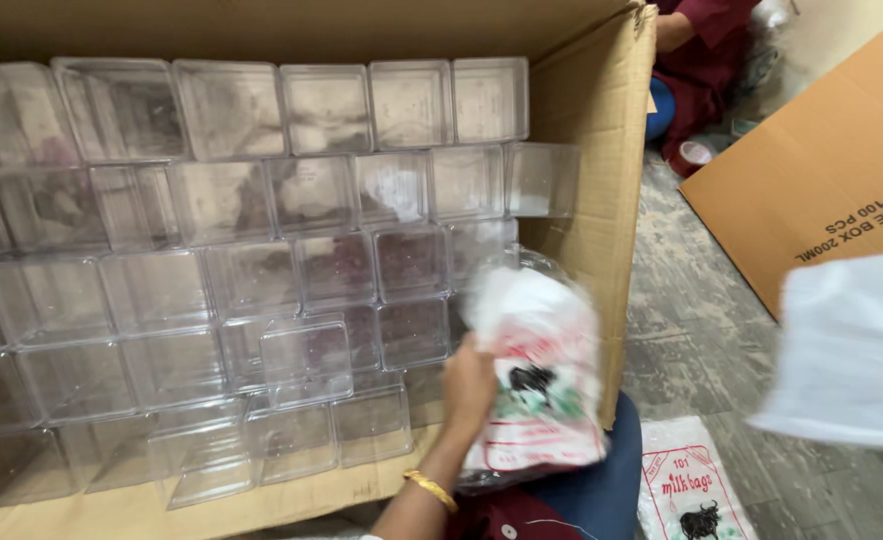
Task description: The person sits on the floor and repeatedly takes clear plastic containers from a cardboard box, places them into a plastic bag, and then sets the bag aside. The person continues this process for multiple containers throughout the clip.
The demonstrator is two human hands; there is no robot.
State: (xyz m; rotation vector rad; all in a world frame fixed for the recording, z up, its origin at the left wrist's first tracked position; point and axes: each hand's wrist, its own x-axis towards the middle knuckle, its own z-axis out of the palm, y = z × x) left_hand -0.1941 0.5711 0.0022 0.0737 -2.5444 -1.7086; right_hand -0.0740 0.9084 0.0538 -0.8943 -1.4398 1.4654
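- The cardboard box [591,150] lay on its side; its open edge left a gap on the right of the stacked clear square containers [261,270].
- One of the hands [468,385], with a gold bangle [431,489] on its wrist, gripped a printed plastic bag [536,370] at that edge. Which of the two hands it was could not be told.
- The bag was white with red and green print, blurred, its contents unclear.
- A similar bag [691,490] lay on the floor [701,340] nearby.
- A blurred white sheet [851,350] filled the right foreground.

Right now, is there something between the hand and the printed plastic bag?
No. The left hand already grips the printed plastic bag at its left edge, beside the clear containers in the cardboard box.
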